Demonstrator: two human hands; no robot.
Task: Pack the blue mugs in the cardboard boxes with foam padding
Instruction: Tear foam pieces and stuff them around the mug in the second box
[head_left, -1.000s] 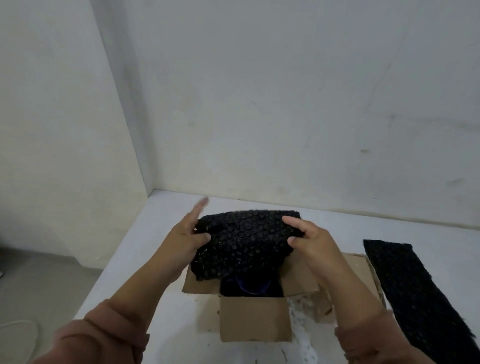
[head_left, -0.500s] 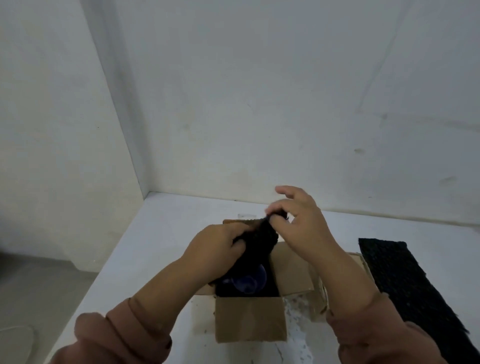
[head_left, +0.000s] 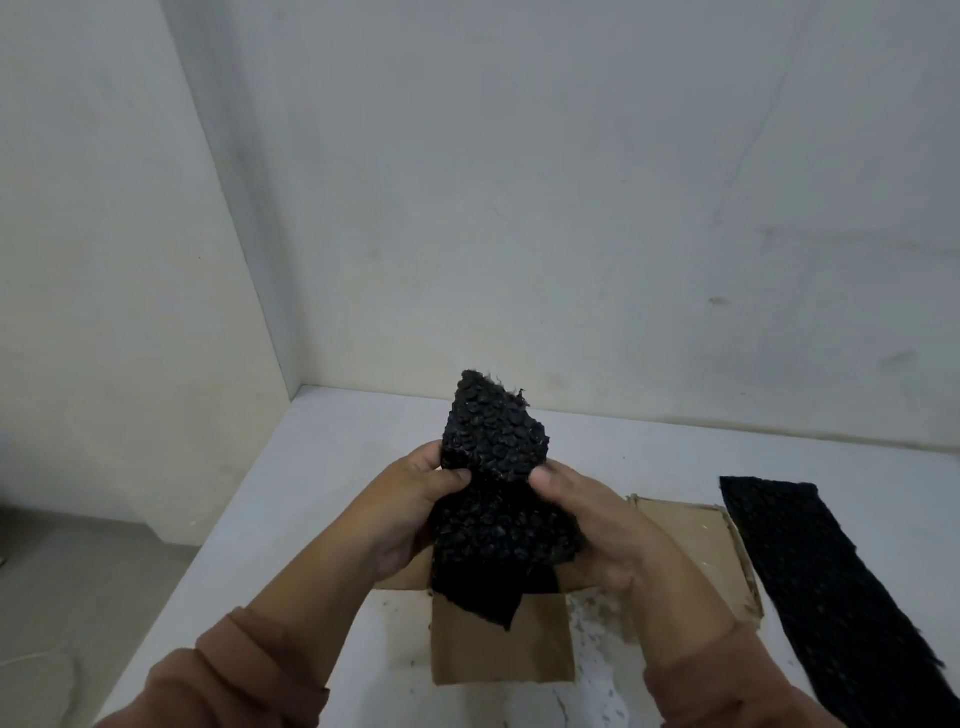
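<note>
Foam padding (head_left: 493, 457) stands upright, long axis vertical, gripped by left hand (head_left: 408, 512) and right hand (head_left: 597, 525).

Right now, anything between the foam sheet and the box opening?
Nothing visible. The left hand and right hand grip the foam sheet directly over the cardboard box, flaps folded outward. The sheet's lower corner hides the opening, so the inside can't be checked. A spare foam strip lies apart, to the right.
</note>
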